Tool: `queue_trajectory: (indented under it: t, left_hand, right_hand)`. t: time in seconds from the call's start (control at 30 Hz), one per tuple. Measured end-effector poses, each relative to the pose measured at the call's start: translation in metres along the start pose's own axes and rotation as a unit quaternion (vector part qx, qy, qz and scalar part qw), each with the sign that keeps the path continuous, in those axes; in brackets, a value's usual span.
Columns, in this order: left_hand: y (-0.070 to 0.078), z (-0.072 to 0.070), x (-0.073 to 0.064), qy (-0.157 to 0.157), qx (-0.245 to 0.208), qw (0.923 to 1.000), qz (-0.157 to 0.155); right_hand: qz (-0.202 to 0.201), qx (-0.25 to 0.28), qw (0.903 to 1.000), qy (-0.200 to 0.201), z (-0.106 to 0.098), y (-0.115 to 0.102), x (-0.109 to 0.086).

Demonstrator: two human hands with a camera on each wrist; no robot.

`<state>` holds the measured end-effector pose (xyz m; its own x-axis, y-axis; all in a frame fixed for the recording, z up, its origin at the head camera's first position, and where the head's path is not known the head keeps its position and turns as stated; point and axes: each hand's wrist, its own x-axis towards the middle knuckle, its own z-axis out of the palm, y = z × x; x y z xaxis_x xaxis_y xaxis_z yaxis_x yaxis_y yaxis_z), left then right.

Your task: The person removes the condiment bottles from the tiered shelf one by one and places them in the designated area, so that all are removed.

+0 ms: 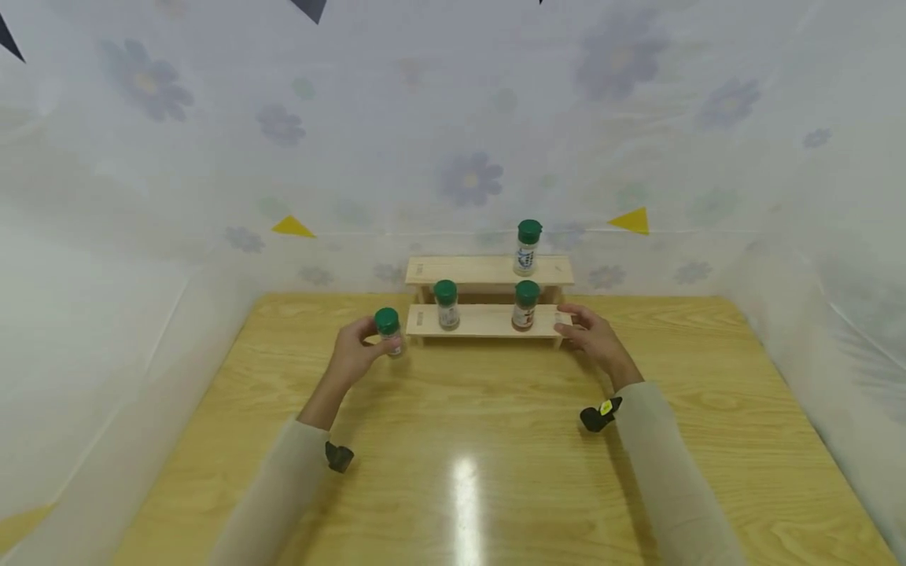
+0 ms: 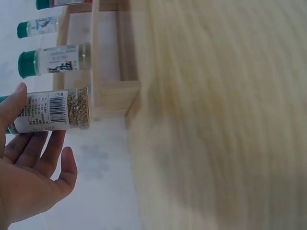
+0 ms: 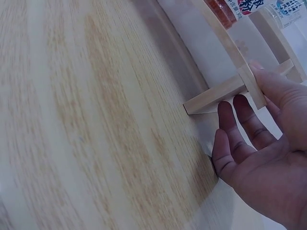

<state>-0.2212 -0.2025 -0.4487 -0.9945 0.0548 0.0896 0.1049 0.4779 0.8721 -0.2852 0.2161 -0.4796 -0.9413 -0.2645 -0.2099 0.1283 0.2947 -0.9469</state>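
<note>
My left hand (image 1: 351, 351) holds a spice jar (image 2: 53, 111) with a green lid, a barcoded label and brownish grains inside. The jar is upright beside the left end of a two-step wooden spice rack (image 1: 484, 321). At the rack's right end, my right hand (image 1: 597, 338) grips the lower shelf, thumb on top and fingers underneath, as the right wrist view shows. On the lower shelf stand a jar with pale contents (image 1: 447, 305) at the left and a jar with reddish contents (image 1: 524, 305) at the right. Another green-lidded jar (image 1: 527, 248) occupies the upper step's right side.
The rack stands near the back edge of a wood-grain table (image 1: 453, 424). A pale flowered sheet (image 1: 368, 157) hangs behind and along both sides. Yellow triangles (image 1: 292, 227) mark the back sheet.
</note>
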Motion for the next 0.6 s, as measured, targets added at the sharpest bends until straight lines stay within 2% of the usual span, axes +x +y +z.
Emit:
queue_trajectory:
  t: [0.1,0.23,0.47,0.6]
  left_hand:
    - [-0.009,-0.002,-0.005,0.001,0.017,0.9997,-0.018]
    - [-0.019,-0.006,-0.012,-0.005,0.012,0.9994,-0.033]
    - [-0.031,-0.007,-0.027,-0.014,0.002,0.9983,-0.057]
    - [-0.036,-0.005,-0.032,-0.01,-0.012,0.998,-0.061]
  right_hand:
    - [-0.004,-0.008,1.0,0.002,0.001,-0.006,-0.004]
    - [-0.01,-0.007,0.9999,0.005,0.003,-0.008,-0.006]
    - [-0.016,-0.011,0.9998,0.01,-0.001,0.016,0.009]
    - [-0.015,-0.019,0.9996,0.013,-0.003,0.019,0.011]
